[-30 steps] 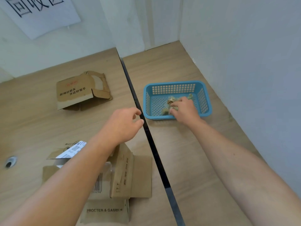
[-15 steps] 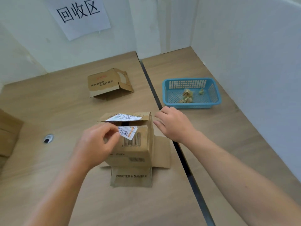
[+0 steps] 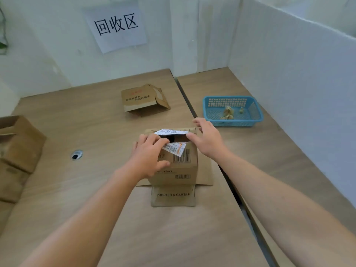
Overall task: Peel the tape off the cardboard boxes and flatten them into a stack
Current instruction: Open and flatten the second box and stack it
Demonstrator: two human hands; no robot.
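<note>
A small brown cardboard box (image 3: 181,168) marked PROCTER & GAMBLE stands in the middle of the table with its bottom flaps splayed flat. White shipping labels (image 3: 174,148) cling to its open top flaps. My left hand (image 3: 149,157) lies on the box's near top flap and front face, fingers spread over the label's left end. My right hand (image 3: 209,140) rests at the box's top right corner, fingers apart and touching the flap edge. A flattened brown box (image 3: 142,100) with printed characters lies farther back.
A blue plastic basket (image 3: 256,116) holding crumpled tape scraps sits at the right, past a dark seam (image 3: 231,189) between two tables. More cardboard boxes (image 3: 17,149) stand at the left edge. White partition walls close the back and right. A cable hole (image 3: 76,155) is left of centre.
My right hand has come back from the basket to the box's top right corner. My left hand has settled onto the box's top flap. The view has tilted up.
</note>
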